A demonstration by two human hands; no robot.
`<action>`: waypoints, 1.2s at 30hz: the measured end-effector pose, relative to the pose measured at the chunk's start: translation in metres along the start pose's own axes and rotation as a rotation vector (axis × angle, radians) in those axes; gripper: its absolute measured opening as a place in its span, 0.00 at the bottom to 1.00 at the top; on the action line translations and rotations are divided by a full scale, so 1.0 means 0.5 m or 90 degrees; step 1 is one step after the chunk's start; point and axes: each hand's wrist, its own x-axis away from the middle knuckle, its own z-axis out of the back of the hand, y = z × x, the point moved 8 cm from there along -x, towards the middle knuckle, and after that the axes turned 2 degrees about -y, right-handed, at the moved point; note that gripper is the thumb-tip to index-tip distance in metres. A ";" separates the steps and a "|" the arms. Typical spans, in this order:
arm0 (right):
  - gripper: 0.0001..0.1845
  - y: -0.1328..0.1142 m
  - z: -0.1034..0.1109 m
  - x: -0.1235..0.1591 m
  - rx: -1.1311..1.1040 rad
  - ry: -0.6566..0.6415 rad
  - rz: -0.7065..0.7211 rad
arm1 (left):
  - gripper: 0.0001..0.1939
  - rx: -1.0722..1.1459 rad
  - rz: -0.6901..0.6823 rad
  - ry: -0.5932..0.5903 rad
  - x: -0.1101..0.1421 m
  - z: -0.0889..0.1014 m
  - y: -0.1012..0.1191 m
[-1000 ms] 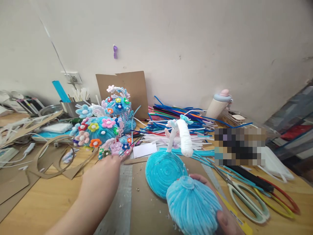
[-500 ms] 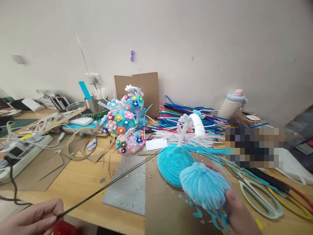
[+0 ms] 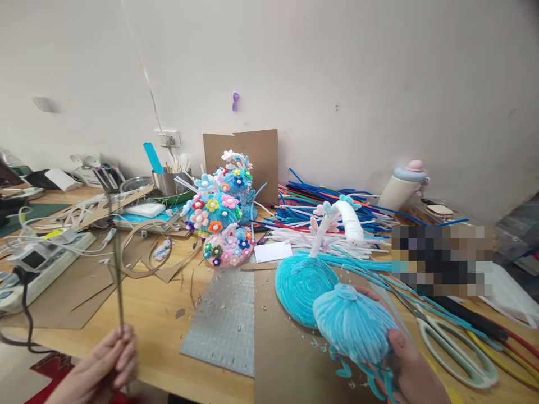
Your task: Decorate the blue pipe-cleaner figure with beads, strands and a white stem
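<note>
Up swing our thin dark wires, no longer slanting, pinched in our left hand; our right hand grips the blue pleated shade (no hand free!) before the turquoise base.

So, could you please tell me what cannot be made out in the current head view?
All in the head view:
Right hand: most fingers hidden behind the blue ribbed dome.
Dark stems in the left hand: upper ends blurred.
Things behind the pixelated patch: masked.
Red thing: cut off by the bottom edge.
</note>
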 end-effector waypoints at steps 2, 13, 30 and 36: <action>0.29 0.004 0.001 0.000 -0.004 0.000 -0.006 | 0.13 0.035 0.024 -0.004 0.019 -0.068 -0.033; 0.36 0.021 0.014 -0.008 0.020 -0.057 -0.036 | 0.08 0.055 0.029 0.088 -0.007 -0.229 -0.071; 0.39 0.014 0.024 -0.006 0.063 -0.082 -0.017 | 0.17 -0.025 -0.081 0.145 0.045 -0.238 0.047; 0.42 0.022 0.021 -0.010 0.085 -0.154 -0.035 | 0.23 -0.489 -0.431 -0.251 -0.011 -0.481 0.050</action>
